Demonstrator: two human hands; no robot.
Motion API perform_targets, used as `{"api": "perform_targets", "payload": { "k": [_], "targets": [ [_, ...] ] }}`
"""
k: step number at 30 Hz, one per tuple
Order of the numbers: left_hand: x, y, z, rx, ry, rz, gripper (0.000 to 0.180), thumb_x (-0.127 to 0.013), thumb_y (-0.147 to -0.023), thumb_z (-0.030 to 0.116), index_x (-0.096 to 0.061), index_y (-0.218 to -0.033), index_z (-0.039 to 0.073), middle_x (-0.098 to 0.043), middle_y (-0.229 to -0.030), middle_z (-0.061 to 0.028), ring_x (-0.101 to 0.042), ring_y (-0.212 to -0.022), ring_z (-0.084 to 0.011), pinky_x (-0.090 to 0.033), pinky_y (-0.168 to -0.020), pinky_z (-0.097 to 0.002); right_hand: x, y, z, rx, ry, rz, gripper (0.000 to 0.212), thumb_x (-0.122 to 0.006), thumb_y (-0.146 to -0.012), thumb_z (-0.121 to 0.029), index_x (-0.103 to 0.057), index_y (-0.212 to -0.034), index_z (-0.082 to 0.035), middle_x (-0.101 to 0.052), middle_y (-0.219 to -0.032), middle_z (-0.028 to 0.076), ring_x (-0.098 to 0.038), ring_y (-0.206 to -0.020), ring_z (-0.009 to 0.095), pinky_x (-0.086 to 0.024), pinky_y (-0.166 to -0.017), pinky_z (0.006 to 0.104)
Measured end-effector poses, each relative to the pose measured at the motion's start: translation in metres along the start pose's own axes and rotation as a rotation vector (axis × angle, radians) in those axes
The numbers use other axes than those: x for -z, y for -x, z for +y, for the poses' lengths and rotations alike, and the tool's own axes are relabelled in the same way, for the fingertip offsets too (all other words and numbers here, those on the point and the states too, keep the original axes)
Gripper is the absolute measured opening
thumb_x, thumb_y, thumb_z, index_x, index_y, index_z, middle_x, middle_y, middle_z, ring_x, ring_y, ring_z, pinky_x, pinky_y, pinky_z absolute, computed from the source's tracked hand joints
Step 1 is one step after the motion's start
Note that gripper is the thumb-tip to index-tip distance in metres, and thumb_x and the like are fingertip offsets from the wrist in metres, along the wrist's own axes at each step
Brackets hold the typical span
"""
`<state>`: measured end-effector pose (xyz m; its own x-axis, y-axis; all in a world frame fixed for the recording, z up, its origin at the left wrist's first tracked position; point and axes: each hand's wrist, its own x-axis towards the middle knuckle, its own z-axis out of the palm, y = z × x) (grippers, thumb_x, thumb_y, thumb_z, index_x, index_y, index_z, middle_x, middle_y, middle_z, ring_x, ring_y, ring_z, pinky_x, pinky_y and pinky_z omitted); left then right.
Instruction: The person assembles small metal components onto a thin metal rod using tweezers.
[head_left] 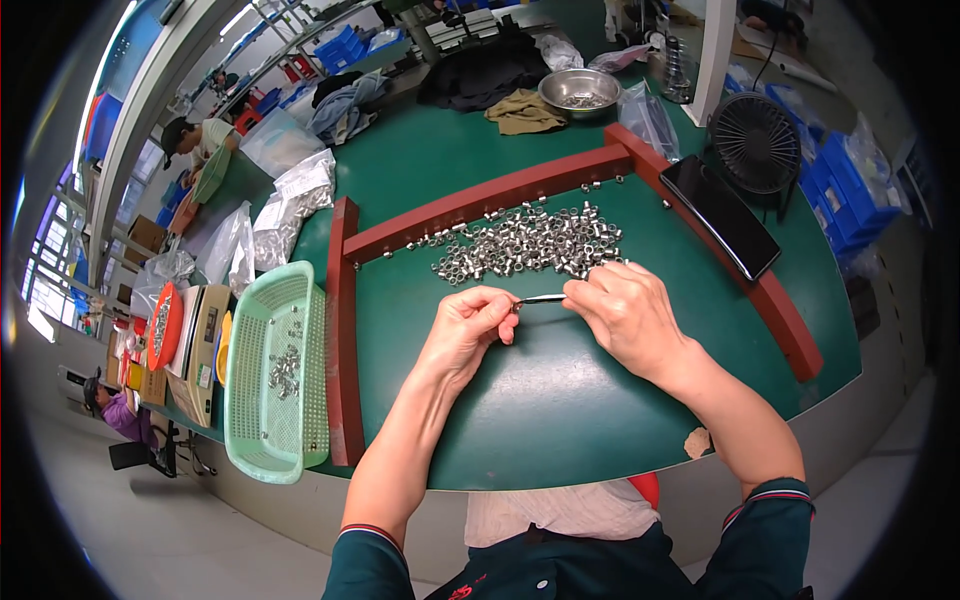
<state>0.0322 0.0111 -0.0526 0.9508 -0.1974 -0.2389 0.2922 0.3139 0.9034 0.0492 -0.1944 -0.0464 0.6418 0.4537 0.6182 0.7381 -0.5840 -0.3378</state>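
My left hand is closed, with thumb and forefinger pinched on a small metal piece that is mostly hidden by the fingertips. In my right hand is a slim pen-like tool with a pale shaft and a darker tip. It lies nearly level, and its tip meets the piece at the left fingertips; whether it goes inside, I cannot tell. Just beyond both hands spreads a heap of small silvery metal rings on the green tabletop.
Dark red bars frame the heap on three sides. A black phone rests on the right bar, near a black fan. Left stands a green basket with some metal parts. A steel bowl sits at the back.
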Motion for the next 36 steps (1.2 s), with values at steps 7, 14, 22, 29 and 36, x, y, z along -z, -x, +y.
{"api": "perform_targets", "payload": {
  "k": [7,14,22,29,36],
  "targets": [
    [-0.002,-0.002,-0.002,-0.042,0.034,0.005,0.012,-0.061,-0.08,0.01,-0.061,-0.084,-0.002,-0.058,-0.068,-0.0062,-0.053,-0.056,-0.0101,-0.045,-0.055,-0.022,0.001,0.002,-0.002,-0.189,-0.192,-0.144,0.011,-0.06,-0.075,-0.012,-0.061,-0.073,-0.002,-0.057,-0.061,0.012,-0.056,-0.055,0.028,-0.042,-0.049,0.0367],
    [-0.005,0.001,-0.002,-0.078,0.004,0.02,0.013,-0.061,-0.08,0.01,-0.06,-0.085,-0.002,-0.058,-0.068,-0.0055,-0.053,-0.056,-0.0095,-0.045,-0.057,-0.0213,0.01,-0.004,-0.005,-0.527,-0.566,-0.429,0.014,-0.055,-0.078,-0.013,-0.064,-0.076,-0.001,-0.057,-0.06,0.011,-0.056,-0.056,0.027,-0.041,-0.049,0.0332],
    [-0.002,-0.002,-0.002,-0.024,0.072,-0.004,0.014,-0.059,-0.082,0.013,-0.06,-0.086,-0.001,-0.056,-0.068,-0.0044,-0.052,-0.056,-0.0089,-0.044,-0.057,-0.0219,0.002,-0.003,-0.002,0.041,0.069,0.113,0.014,-0.065,-0.07,-0.015,-0.054,-0.068,-0.008,-0.042,-0.054,0.004,-0.049,-0.052,0.018,-0.037,-0.047,0.0326],
    [-0.002,-0.002,-0.002,-0.045,0.116,-0.027,0.014,-0.059,-0.082,0.013,-0.059,-0.086,-0.001,-0.055,-0.069,-0.0044,-0.05,-0.057,-0.0086,-0.043,-0.056,-0.0221,-0.002,-0.001,0.001,0.06,0.101,0.115,0.014,-0.065,-0.07,-0.016,-0.054,-0.07,-0.008,-0.042,-0.056,0.002,-0.048,-0.053,0.017,-0.038,-0.047,0.0311],
    [-0.005,0.0,0.0,-0.072,0.085,-0.02,0.016,-0.06,-0.082,0.017,-0.059,-0.084,0.001,-0.052,-0.067,-0.0024,-0.047,-0.057,-0.0086,-0.038,-0.056,-0.0221,-0.007,0.004,-0.003,-0.045,-0.073,0.074,0.012,-0.064,-0.073,-0.015,-0.056,-0.071,-0.006,-0.049,-0.056,0.006,-0.052,-0.053,0.023,-0.041,-0.047,0.0354]
  ]
}}
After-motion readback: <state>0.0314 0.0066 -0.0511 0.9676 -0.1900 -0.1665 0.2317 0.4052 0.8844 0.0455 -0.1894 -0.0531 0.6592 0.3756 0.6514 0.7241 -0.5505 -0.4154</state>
